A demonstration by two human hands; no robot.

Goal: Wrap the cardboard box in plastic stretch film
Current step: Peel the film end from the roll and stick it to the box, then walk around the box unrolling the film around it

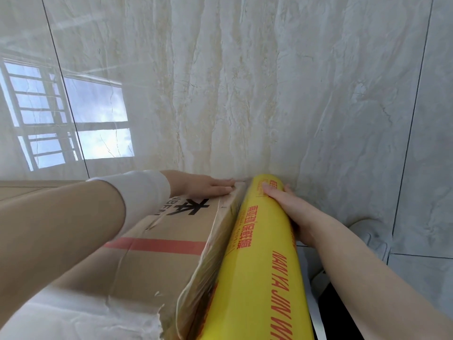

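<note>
The big brown cardboard box (157,261) sits on the glossy pale marble-tile floor (245,82), filling the lower left of the view, with a red stripe (157,245) and bold black printed characters (196,207) across its top face. The left hand (203,186), arm in a white sleeve (144,192), lies flat on the box top right at the far right edge, fingers straight and pressing down, gripping nothing. And there is the long yellow roll of plastic stretch film with red lettering (259,261), lying snug against the box's right side, running along that edge. The right hand (291,212) grasps the roll near its far end, thumb laid over the top, fingers wrapped round the outer side. A sheet of clear film (215,253) shows wrinkled over the box's right face, just beside the roll. Off to the left, a window reflection (73,114) gleams in the tiles.
</note>
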